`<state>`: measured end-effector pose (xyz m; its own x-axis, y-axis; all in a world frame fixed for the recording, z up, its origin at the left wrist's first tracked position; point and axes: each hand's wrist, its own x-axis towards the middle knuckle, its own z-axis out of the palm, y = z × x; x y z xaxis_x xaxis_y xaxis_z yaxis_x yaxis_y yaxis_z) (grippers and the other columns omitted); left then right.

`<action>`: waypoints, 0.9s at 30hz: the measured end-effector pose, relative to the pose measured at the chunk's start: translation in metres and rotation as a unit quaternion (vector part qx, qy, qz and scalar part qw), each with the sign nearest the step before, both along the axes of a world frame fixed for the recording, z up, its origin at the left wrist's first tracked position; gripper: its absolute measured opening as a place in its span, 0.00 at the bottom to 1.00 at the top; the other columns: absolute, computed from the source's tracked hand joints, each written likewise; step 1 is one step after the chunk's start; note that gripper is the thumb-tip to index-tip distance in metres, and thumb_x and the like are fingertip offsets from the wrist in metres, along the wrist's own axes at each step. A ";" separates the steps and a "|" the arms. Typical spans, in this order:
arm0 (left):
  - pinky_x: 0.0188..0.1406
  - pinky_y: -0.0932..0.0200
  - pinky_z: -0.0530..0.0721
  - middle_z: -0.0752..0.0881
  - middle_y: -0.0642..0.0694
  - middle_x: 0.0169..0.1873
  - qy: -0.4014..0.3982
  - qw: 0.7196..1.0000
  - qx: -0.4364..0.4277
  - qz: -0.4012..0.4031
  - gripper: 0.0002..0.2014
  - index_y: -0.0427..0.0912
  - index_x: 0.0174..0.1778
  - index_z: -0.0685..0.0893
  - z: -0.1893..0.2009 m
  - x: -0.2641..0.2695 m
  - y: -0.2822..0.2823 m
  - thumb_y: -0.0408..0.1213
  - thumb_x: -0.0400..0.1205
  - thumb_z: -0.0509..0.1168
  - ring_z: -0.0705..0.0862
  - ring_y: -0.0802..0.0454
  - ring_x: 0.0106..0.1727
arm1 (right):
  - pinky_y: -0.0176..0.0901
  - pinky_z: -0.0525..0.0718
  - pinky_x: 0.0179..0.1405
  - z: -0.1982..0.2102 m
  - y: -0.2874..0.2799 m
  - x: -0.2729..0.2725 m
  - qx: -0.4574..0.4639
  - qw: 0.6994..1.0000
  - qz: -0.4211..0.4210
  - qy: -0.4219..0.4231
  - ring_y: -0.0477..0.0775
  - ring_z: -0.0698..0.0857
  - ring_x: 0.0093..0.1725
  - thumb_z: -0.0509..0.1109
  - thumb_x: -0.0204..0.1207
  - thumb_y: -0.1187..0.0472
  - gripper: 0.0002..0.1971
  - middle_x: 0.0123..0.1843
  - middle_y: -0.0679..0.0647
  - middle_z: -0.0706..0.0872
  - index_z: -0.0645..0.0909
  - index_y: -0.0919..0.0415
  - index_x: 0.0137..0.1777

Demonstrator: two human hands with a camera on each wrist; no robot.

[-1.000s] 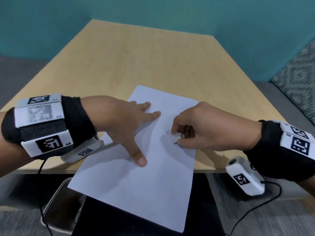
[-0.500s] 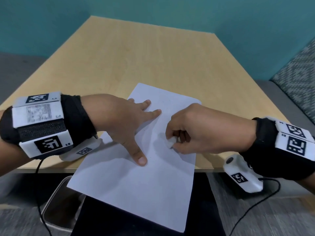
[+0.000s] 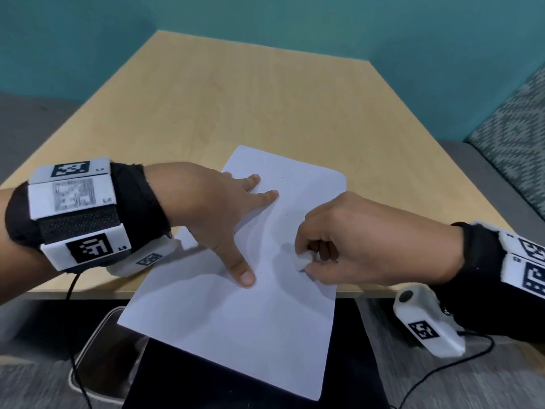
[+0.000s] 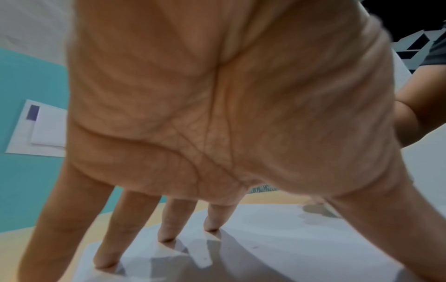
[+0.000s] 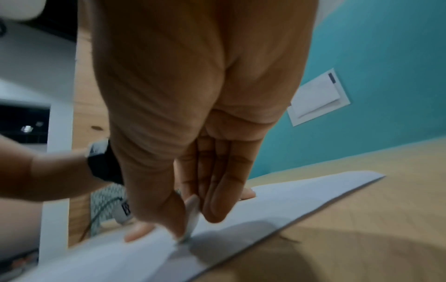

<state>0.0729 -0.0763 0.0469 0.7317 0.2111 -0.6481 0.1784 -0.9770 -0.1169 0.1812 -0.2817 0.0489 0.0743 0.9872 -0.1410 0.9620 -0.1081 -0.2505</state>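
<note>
White paper sheet [image 3: 236, 335], one. Head view: it lies skewed on the wooden desk [image 3: 265, 98], with its near half overhanging the desk's front edge. A few faint dark specks show on it, and I take the job to be rubbing them out.
- Left hand [image 3: 212, 214]: open, fingers and thumb spread. It presses the sheet to the desk just left of the work spot, presumably so the paper cannot slide or crumple.
- Right hand [image 3: 362, 246]: curled, thumb and forefingers pinching a small white eraser [image 3: 300, 262]. The eraser's lower end touches the sheet near its right edge.
- Marker-tagged bands sit on both wrists.

Left wrist view:
- The palm of the left hand [image 4: 217, 114] fills the frame.
- Its straight fingers [image 4: 169, 225] are planted tip-down on the paper sheet [image 4: 277, 238] with the palm raised. I judge this puts the weight on the tips.
- The hand grips nothing.
- A white wall plate [image 4: 41, 129] sits on the teal wall behind.

Right wrist view:
- The right hand [image 5: 193, 95] is closed round the eraser [image 5: 193, 215], held upright with its grey-smudged tip on the paper sheet [image 5: 289, 200].
- The grip is short and close to the tip, which I judge suits firm pressure.
- Of the left hand [image 5: 138, 233], only the thumb and one fingertip are plain. The thumb pins the sheet just beside the eraser.
- The picture is blurred, so I cannot tell whether marks lie under the tip.
</note>
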 end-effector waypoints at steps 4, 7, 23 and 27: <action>0.72 0.42 0.82 0.44 0.53 0.93 -0.004 1.000 0.016 -0.018 0.77 0.65 0.91 0.33 0.001 -0.002 -0.003 0.90 0.53 0.67 0.75 0.44 0.82 | 0.40 0.84 0.40 -0.001 -0.009 0.007 0.027 0.999 -0.031 -0.024 0.45 0.84 0.40 0.76 0.77 0.51 0.06 0.39 0.41 0.86 0.89 0.50 0.50; 0.59 0.43 0.87 0.72 0.53 0.74 -0.021 0.999 0.022 -0.025 0.67 0.62 0.86 0.60 0.007 -0.001 -0.004 0.91 0.52 0.66 0.85 0.47 0.63 | 0.39 0.84 0.41 -0.007 -0.013 0.011 0.038 0.998 -0.046 -0.019 0.44 0.84 0.40 0.77 0.77 0.53 0.05 0.40 0.41 0.86 0.89 0.50 0.51; 0.74 0.40 0.79 0.31 0.51 0.92 -0.003 1.000 0.026 0.017 0.74 0.67 0.88 0.25 -0.002 0.004 0.004 0.88 0.58 0.67 0.73 0.43 0.85 | 0.33 0.79 0.37 -0.009 0.030 0.014 0.031 0.996 -0.046 -0.072 0.48 0.84 0.40 0.72 0.79 0.52 0.05 0.39 0.43 0.87 0.86 0.50 0.49; 0.74 0.41 0.80 0.31 0.50 0.92 -0.008 1.000 0.027 0.013 0.73 0.66 0.89 0.26 -0.002 0.004 0.003 0.87 0.59 0.67 0.74 0.43 0.84 | 0.39 0.85 0.41 0.003 0.021 0.005 -0.035 0.999 0.000 -0.008 0.41 0.84 0.40 0.76 0.77 0.51 0.05 0.41 0.40 0.88 0.89 0.47 0.51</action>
<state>0.0764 -0.0732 0.0449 0.7357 0.2646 -0.6235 0.2067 -0.9643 -0.1653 0.1864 -0.2606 0.0522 0.0777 0.9751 -0.2075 0.9657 -0.1254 -0.2274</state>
